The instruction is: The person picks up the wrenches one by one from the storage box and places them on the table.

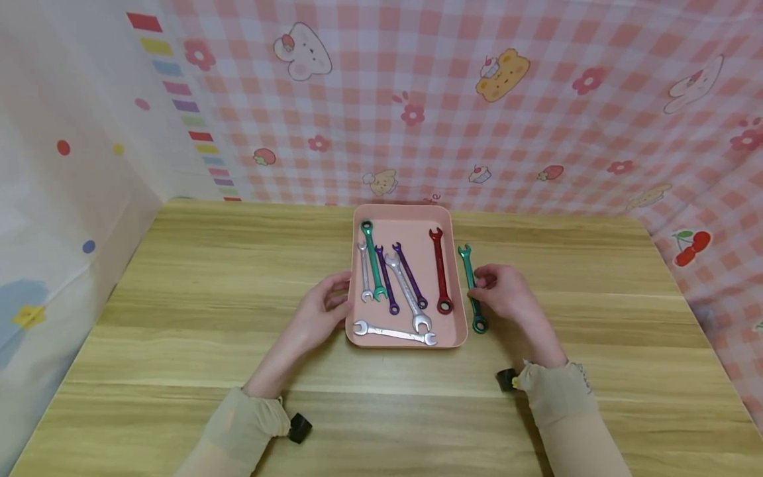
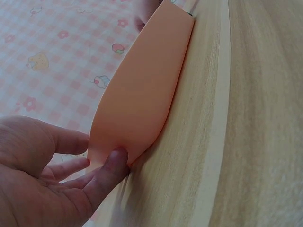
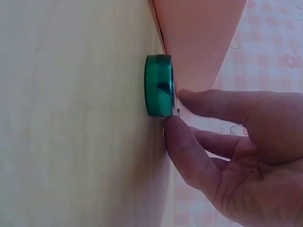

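Observation:
A shallow pink tray (image 1: 393,214) lies on the table with several wrenches in it. My left hand (image 1: 318,311) is at its left side, thumb and fingertips against the outer wall (image 2: 137,80), fingers relaxed. Just outside the tray's right wall lies a green combination wrench (image 1: 469,271), its open end away from me and its ring end (image 3: 159,85) toward me. My right hand (image 1: 505,291) pinches this wrench near the middle of its shaft. Inside the tray are a red wrench (image 1: 440,265), another green wrench (image 1: 373,255), purple wrenches (image 1: 386,278) and silver wrenches (image 1: 405,286).
One silver double open-end wrench (image 1: 393,333) lies crosswise along the tray's near side. The wood-grain table (image 1: 238,265) extends on both sides of the tray. Behind it hangs a pink checked cloth (image 1: 369,79). A black wrist camera (image 1: 300,428) sits at the left sleeve.

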`<state>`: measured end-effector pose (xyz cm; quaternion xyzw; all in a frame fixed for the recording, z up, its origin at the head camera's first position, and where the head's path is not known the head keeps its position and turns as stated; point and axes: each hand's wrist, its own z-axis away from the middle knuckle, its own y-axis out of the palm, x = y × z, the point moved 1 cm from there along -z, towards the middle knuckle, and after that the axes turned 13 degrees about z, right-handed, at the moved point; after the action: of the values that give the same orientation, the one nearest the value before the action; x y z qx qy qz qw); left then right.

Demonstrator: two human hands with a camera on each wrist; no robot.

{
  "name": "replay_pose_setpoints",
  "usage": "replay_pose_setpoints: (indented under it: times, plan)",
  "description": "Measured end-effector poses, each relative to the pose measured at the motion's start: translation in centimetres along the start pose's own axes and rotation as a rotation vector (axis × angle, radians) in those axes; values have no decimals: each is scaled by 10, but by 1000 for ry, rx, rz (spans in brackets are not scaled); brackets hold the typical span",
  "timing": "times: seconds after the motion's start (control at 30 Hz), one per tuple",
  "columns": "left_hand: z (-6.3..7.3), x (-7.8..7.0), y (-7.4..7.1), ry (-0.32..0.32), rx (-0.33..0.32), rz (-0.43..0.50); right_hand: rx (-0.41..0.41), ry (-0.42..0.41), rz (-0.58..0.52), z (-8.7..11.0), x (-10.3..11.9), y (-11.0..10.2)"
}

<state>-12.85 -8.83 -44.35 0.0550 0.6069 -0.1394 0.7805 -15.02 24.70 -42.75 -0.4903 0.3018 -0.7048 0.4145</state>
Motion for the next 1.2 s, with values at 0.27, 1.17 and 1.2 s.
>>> replay_pose_setpoints:
  times: [0.27,1.17,1.2]
  plan:
    - [1,-1,2,-2,4,7,-117,-35,-115,9,1,-8]
    - [1,-2,0,-4,10,5,-110,-205,-41,-3,109,-7]
    - [1,-2,0,-3,11,3,-100,-193,-46,-5,111,-6]
